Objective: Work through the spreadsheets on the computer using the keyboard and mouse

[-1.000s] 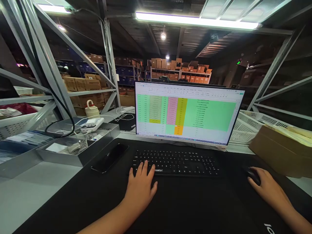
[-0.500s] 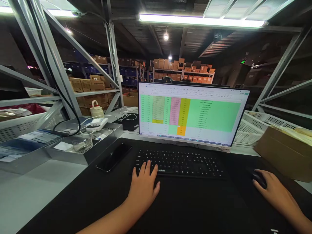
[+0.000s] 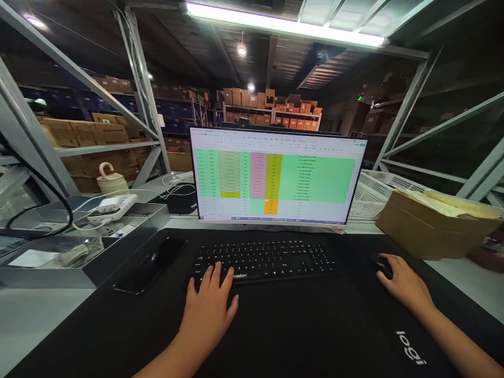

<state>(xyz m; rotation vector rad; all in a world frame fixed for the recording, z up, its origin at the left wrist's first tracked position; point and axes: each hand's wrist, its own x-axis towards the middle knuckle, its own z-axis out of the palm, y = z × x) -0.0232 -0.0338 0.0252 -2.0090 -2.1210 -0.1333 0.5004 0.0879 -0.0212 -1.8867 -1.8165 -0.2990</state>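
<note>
My left hand [image 3: 208, 307] lies flat with fingers spread on the lower left keys of a black keyboard [image 3: 271, 258]. My right hand [image 3: 405, 286] is cupped over a black mouse [image 3: 381, 266] to the right of the keyboard. Both rest on a black desk mat [image 3: 299, 336]. Behind the keyboard stands a monitor [image 3: 275, 176] with a spreadsheet in green, pink, yellow and orange columns.
A dark phone [image 3: 147, 265] lies left of the keyboard. Grey metal trays [image 3: 98, 257] with papers, cables and a white device stand at the left. A cardboard box [image 3: 433, 231] and white mesh baskets [image 3: 374, 197] are at the right. Metal shelving with cartons fills the background.
The view has swung to the right, so everything sits further left in the picture. Both hands keep their places on the keyboard and the mouse.
</note>
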